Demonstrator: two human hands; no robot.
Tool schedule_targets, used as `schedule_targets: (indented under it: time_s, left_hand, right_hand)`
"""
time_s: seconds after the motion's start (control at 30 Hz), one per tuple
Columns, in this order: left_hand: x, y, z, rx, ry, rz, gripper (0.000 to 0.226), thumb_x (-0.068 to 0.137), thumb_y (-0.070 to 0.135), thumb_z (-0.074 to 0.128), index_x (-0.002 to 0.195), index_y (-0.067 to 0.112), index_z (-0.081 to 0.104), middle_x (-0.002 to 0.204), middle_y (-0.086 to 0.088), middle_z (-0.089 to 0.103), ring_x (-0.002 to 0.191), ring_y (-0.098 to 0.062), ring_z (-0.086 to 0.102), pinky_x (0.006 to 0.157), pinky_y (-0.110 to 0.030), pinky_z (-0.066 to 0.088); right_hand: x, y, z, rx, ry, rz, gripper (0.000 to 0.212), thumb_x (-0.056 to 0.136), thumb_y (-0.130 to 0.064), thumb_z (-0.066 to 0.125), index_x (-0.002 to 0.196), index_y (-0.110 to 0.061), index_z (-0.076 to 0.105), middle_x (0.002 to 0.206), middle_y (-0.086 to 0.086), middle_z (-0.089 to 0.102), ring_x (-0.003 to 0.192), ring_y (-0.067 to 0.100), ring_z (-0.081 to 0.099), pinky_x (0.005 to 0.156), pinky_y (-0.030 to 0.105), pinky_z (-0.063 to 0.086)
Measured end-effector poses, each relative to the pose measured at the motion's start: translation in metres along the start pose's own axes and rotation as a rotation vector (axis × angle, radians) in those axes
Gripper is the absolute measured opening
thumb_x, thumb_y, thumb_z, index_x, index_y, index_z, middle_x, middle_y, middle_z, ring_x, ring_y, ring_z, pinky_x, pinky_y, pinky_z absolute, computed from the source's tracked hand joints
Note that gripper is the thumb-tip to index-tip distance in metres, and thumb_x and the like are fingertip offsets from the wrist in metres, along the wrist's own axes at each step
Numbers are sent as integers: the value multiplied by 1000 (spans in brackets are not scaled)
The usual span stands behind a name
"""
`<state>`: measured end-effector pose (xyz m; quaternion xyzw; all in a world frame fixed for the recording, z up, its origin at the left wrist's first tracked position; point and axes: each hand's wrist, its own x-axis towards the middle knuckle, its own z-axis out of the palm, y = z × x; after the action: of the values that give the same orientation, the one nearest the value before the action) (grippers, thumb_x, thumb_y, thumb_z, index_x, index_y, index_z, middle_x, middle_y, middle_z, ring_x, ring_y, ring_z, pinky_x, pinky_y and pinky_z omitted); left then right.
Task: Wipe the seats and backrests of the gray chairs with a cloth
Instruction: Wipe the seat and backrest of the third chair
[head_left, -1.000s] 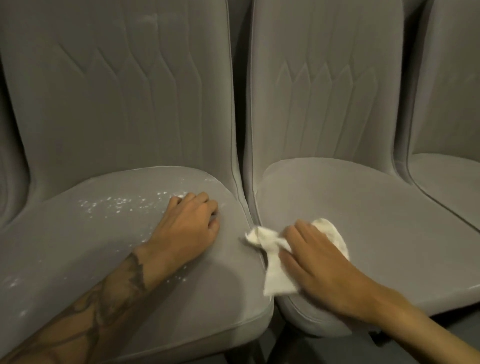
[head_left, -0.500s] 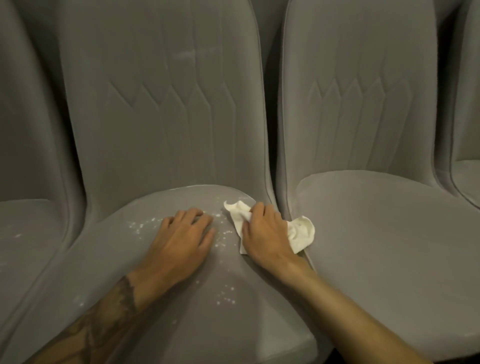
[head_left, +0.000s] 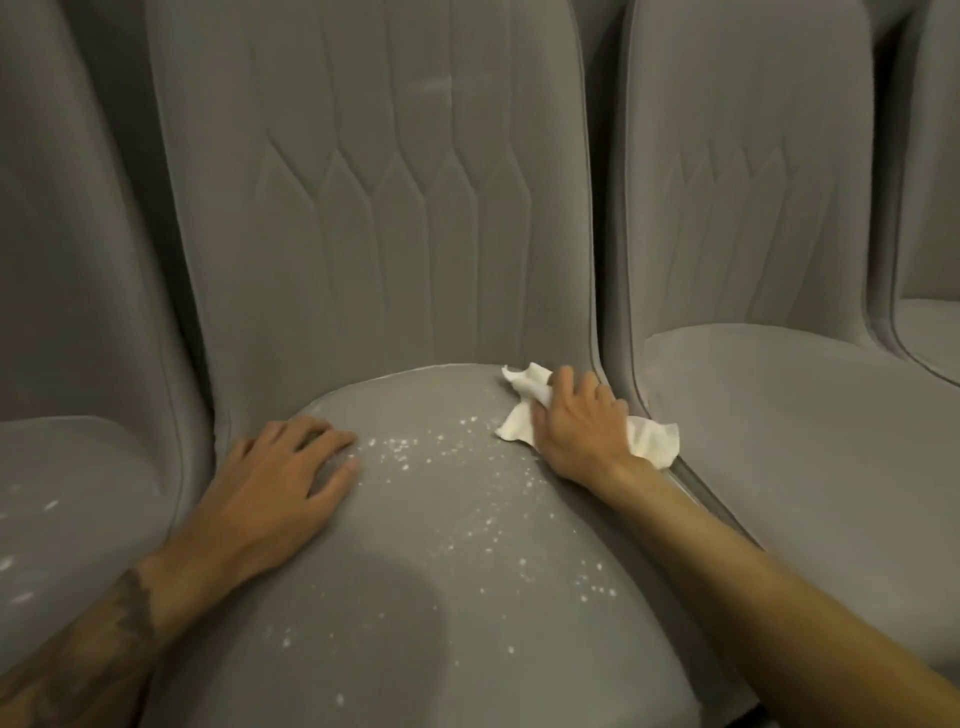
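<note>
No legible text, label, brand, number or sign appears in the head view. The upholstery of the gray chairs (head_left: 363, 234) shows only stitched seam patterns, and the white cloth (head_left: 519, 426) is unprinted (the dark forearm tattoo (head_left: 130, 613) is too blurred and cropped to tell whether it holds any lettering).

Four chairs stand side by side. On the seat (head_left: 441, 597) of the middle chair, the left hand (head_left: 275, 483) rests toward the left edge, and the right hand (head_left: 582, 431) holds the cloth (head_left: 524, 410) at the far right corner, just before the backrest (head_left: 374, 208). Specks (head_left: 467, 483) lie scattered between the hands and nearer. The left chair (head_left: 67, 493) and right chair (head_left: 805, 441) flank it, touching or nearly so
</note>
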<state>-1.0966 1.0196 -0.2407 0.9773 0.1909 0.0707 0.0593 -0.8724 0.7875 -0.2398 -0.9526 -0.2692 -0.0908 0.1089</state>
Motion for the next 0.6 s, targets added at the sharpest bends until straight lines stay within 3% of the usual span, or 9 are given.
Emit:
schedule_targets:
  time_s: [0.17, 0.27, 0.4, 0.6]
  left_hand:
    - [-1, -15, -3, -105, 7, 77, 77, 89, 74, 14, 143, 38, 56, 142, 16, 51, 131, -12, 45, 115, -41, 33]
    - [-8, -15, -4, -162, 57, 84, 73, 92, 69, 21, 139, 32, 62, 139, 11, 56, 127, -17, 50, 113, -42, 36]
    - [-14, -11, -2, -178, 123, 66, 66, 95, 61, 28, 134, 24, 67, 134, 5, 60, 122, -22, 53, 109, -42, 40]
    - [-14, -15, 3, -216, 209, 51, 56, 95, 53, 37, 124, 19, 70, 124, 5, 61, 111, -19, 55, 102, -34, 42]
  right_hand:
    - [-10, 11, -13, 26, -87, -144, 39, 100, -44, 42, 130, -20, 43, 118, 9, 48, 106, 33, 49, 89, 41, 37]
    - [-7, 33, -19, -64, -68, -75, 37, 101, -44, 43, 125, -16, 47, 117, 13, 51, 106, 36, 51, 89, 44, 40]
    - [15, 2, -7, 14, -46, 21, 34, 103, -38, 39, 119, -9, 48, 119, 15, 53, 105, 36, 52, 87, 44, 39]
    - [20, -15, 10, 116, -65, -326, 30, 103, -40, 44, 116, -14, 47, 113, 10, 54, 100, 34, 54, 80, 38, 34]
